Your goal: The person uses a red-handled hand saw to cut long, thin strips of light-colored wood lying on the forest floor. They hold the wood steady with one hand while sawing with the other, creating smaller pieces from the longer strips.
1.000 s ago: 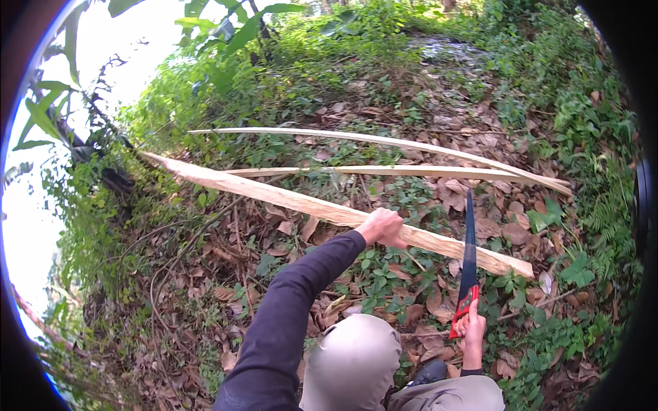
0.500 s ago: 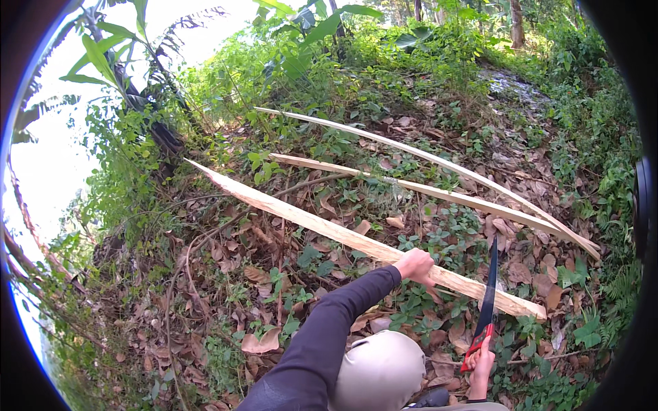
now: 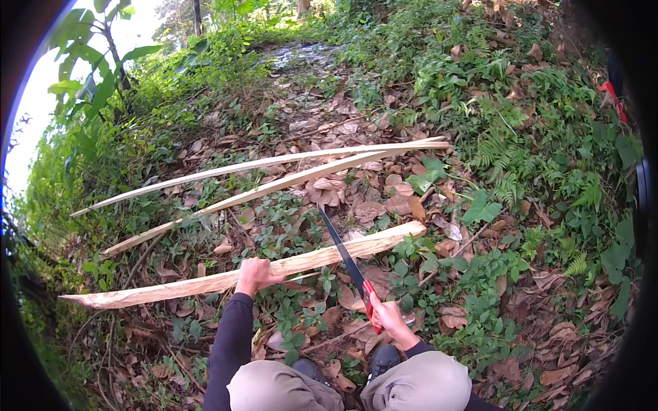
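Head view: a stripped wooden pole [image 3: 274,268] is pinned on the leaf litter by the left hand [image 3: 255,275]; a red-handled saw [image 3: 348,264] gripped in the right hand [image 3: 385,316] lies across it. No cut seems begun.

Outdoor ground [image 3: 411,89] covered with dry brown leaves [image 3: 384,198]; green ferns [image 3: 507,151] at right, leafy shrubs [image 3: 96,89] at left; bright daylight.

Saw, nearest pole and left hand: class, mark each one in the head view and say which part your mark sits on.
saw [image 3: 340,248], head view, middle of the dark blade.
nearest pole [image 3: 171,288], head view, pale shaft left of the hand.
left hand [image 3: 253,273], head view, back of the hand on the pole.
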A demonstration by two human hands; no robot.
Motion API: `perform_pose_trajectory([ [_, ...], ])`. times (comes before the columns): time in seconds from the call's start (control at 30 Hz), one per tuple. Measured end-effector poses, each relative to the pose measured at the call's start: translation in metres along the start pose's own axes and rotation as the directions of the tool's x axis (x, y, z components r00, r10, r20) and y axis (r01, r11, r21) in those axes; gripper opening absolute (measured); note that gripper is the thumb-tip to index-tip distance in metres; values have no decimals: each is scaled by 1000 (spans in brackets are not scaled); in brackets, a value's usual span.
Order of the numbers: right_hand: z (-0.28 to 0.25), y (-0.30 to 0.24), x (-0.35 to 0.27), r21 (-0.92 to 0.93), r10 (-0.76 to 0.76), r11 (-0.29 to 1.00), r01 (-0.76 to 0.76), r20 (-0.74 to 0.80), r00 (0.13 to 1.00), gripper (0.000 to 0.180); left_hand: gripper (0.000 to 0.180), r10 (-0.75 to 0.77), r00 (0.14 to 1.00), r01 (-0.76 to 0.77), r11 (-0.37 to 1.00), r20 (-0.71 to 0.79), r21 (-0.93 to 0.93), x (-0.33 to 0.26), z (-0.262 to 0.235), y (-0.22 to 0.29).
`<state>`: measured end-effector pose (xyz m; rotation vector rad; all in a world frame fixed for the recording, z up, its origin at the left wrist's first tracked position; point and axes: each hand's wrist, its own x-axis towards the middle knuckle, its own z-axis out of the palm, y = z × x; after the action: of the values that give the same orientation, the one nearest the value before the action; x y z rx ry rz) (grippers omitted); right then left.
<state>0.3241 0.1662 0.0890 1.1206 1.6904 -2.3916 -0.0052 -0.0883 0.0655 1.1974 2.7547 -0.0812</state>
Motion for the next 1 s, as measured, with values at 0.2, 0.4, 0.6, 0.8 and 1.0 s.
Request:
perform_pose_trajectory([
  [0.2,-17,34,-5,-207,-85,977,58,-121,989,61,71,48,995,-43,998,90,-50,17,-4,21],
  [0.4,-17,17,29,33,-48,998,47,17,999,60,53,-43,991,35,998,-125,-61,40,20,-4],
  [0.6,-36,-62,22,49,-397,913,405,337,854,54,31,327,923,-338,941,202,20,41,-44,-28],
  [0.8,-55,-69,0,178,-375,922,344,189,907,14,38,202,965,-182,975,169,-128,22,-85,52],
  [1.0,-18,-37,15,161,-348,925,344,-2,938,16,58,106,985,-86,986,137,-145,-12,-49,8],
])
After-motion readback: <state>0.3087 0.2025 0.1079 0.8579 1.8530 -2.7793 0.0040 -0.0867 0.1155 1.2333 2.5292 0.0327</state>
